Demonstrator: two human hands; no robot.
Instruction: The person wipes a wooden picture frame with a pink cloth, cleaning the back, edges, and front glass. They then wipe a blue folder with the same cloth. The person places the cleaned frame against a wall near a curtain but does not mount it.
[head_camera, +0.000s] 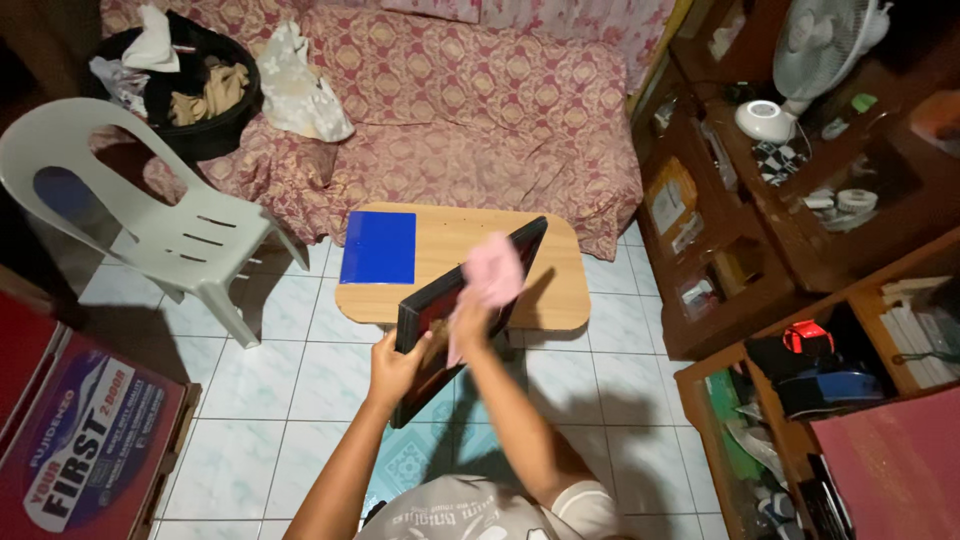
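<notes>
Two hands on frame (470, 315): left hand (395, 362) clenched on its lower edge, right hand (470, 322) pressing pink cloth (493, 275) to its face. Frame tilted in the air over desk (560, 290) front. Likely rigid, light, maybe glazed; hold edges, not face.

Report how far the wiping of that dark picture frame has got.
Done: nothing can be confirmed; the frame's surface is too dim to judge cleanliness. In hand: the left hand grips the edge of the dark rectangular picture frame, tilted above the low wooden table, while the right hand presses a pink cloth against its upper part. Left: the lower part, not under the cloth.
</notes>
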